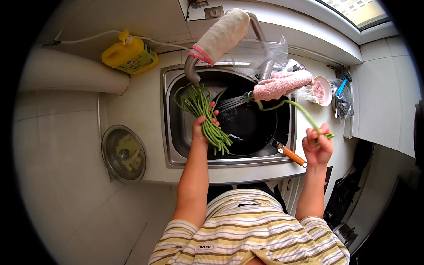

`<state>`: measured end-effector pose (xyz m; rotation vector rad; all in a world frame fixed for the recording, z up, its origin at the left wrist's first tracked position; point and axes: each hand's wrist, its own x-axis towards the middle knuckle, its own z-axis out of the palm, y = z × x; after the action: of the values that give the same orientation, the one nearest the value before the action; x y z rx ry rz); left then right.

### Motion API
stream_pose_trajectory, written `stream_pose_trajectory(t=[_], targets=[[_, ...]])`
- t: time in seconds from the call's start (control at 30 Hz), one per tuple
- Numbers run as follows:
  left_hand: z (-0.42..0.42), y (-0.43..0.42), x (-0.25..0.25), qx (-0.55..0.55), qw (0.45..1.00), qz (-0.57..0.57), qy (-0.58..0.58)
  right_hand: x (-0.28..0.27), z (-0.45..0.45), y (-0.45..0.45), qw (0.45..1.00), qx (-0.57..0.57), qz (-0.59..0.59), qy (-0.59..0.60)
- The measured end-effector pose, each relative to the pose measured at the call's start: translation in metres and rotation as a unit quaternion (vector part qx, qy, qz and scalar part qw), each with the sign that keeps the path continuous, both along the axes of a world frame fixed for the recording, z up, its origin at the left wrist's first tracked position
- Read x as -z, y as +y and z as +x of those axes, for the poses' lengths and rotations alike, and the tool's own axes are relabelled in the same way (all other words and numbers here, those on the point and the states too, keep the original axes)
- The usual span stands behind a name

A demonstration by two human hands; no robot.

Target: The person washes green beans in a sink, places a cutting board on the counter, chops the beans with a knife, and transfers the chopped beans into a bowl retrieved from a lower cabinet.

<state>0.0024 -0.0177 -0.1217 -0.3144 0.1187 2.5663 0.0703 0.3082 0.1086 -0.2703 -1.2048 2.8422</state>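
Observation:
A bundle of long green beans (205, 117) lies in my left hand (202, 126), fingers wrapped round its middle, above the left half of the sink. My right hand (319, 143) is to the right of the sink, its fingers closed on a long green bean (304, 112) that curves up and back toward the faucet. Short green pieces also poke out of this hand. Below the bundle, a dark wok (254, 128) with an orange-brown handle (292, 155) sits in the steel sink (229, 162).
Over the sink stand a cloth-wrapped faucet (223, 35) and a pink cloth (282, 85). At left are a yellow jug (130, 53) and a steel colander (123, 153) holding pale pieces. A white bowl (326, 90) and a dark plastic bag (342, 104) are on the right.

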Motion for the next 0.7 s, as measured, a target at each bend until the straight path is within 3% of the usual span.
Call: stream_pose_trajectory(t=[0.1, 0.2, 0.27, 0.37, 0.47, 0.63, 0.7], targets=[[0.008, 0.008, -0.013, 0.014, 1.0, -0.002, -0.005, 0.002, -0.01, -0.03, 0.962, -0.057, 0.255, -0.081], [0.016, 0.027, -0.029, 0.016, 1.0, 0.018, -0.007, 0.033, -0.023, -0.078, 0.901, -0.099, 0.411, -0.098], [0.019, 0.038, -0.037, 0.025, 0.999, 0.022, -0.015, 0.069, -0.02, -0.105, 0.879, -0.07, 0.47, -0.043], [0.018, 0.044, -0.044, 0.041, 0.999, -0.025, -0.015, 0.076, -0.016, -0.127, 0.723, -0.022, 0.664, 0.188], [0.013, 0.046, -0.047, 0.039, 0.999, -0.02, -0.005, 0.081, -0.003, -0.131, 0.675, -0.071, 0.703, 0.213], [0.013, 0.042, -0.053, 0.06, 0.996, -0.043, 0.04, 0.088, -0.008, -0.108, 0.687, -0.18, 0.678, 0.189], [0.012, 0.039, -0.053, 0.067, 0.996, -0.038, 0.046, 0.092, -0.027, -0.095, 0.816, -0.226, 0.532, 0.028]])
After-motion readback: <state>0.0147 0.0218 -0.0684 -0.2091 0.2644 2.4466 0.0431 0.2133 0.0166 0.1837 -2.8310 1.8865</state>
